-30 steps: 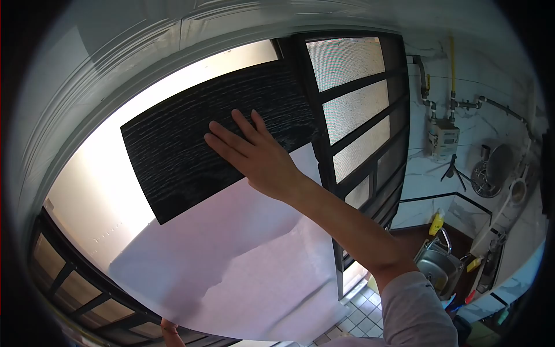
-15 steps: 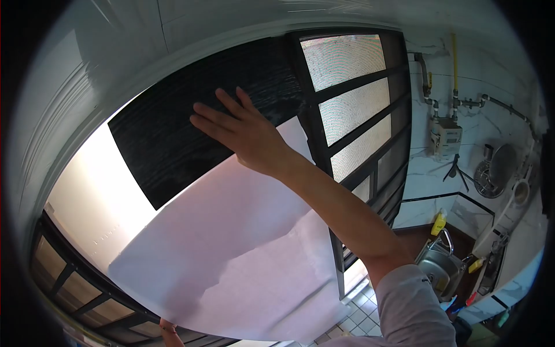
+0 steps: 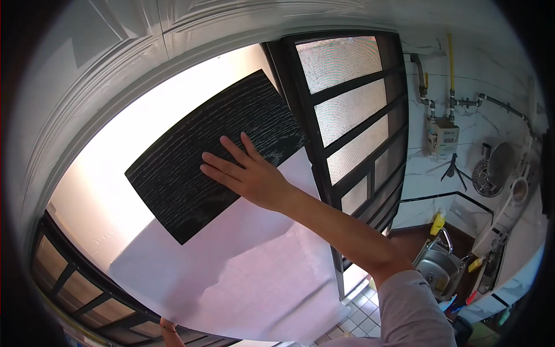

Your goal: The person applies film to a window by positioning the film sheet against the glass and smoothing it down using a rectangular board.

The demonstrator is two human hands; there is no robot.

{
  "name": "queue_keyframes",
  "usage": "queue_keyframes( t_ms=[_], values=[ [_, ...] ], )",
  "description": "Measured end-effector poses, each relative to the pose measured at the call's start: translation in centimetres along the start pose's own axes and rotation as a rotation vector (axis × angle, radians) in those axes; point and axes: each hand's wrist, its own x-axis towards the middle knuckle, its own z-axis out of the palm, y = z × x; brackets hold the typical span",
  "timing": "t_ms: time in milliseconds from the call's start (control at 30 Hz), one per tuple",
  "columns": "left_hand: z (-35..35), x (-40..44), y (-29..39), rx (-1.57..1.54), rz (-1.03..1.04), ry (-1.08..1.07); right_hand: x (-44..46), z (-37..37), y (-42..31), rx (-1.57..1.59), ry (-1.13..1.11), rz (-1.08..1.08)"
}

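Because the fingers of the right hand (image 3: pixel 260 182) are spread and laid nearly flat, with no pinch visible, I judge that they steady the dark wood-grain sheet (image 3: pixel 173 179) by light pressure and not by grip. The palm is turned away, so I cannot tell how firmly it touches. The left hand (image 3: pixel 169 331) shows only partly, at the lower edge of the pale sheet (image 3: pixel 248 301); perhaps it supports this edge from below, but whether its fingers pinch or only rest, I cannot tell.

As for position, the dark sheet lies tilted under the right fingers, and it extends above them and to their left, while its lower edge passes close to the palm. The pale sheet begins along this lower edge and spreads below the right hand, down to the left one. If the two are one piece, I cannot say. Farther to the right stands the dark window frame (image 3: pixel 347 88), and beyond it, well apart, the sink (image 3: pixel 436 272).
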Motion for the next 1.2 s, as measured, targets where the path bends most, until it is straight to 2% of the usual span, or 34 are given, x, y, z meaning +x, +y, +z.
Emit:
queue_keyframes(
  t_ms=[300, 767, 1200],
  values=[
    [0.0, 0.1, -0.5, -0.028, -0.003, -0.012, 3.3, -4.4, 1.1, 0.041, -0.107, 0.126],
    [-0.4, 0.2, -1.4, -0.07, 0.015, -0.042, 1.6, -7.6, -0.7, 0.186, -0.257, 0.242],
    [-0.2, 0.0, -2.6, -0.13, 0.073, -0.08, -1.5, -9.6, -1.8, 0.212, -0.404, 0.202]
  ],
)
